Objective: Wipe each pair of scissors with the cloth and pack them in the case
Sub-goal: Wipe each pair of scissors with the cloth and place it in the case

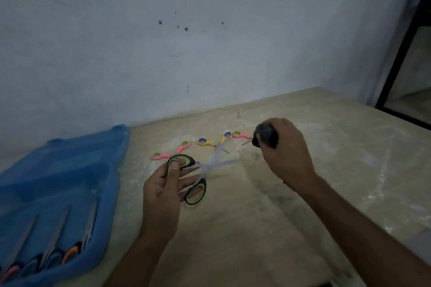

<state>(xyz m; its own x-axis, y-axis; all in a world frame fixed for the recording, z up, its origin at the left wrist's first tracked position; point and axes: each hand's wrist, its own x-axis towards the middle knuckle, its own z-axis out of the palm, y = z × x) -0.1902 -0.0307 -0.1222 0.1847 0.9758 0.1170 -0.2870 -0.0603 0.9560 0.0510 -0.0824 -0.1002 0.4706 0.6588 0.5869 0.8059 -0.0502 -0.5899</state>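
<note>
— Head view: where are the green-black scissors [195,178]?
— Right of the blue case [70,170], above the surface [256,216], blades spread; left hand [163,191] pinches one handle.
— Right hand [285,147]?
— Fist closed round the dark cloth [265,134].

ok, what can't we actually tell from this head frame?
- Blades of the green-black scissors: motion-blurred in the head view, edges unclear.
- Cloth: mostly hidden inside the right hand.
- Scissors in the blue case: handles cut off by the bottom-left edge; count uncertain.
- Small scissors' blades: too small, blurred.
</note>
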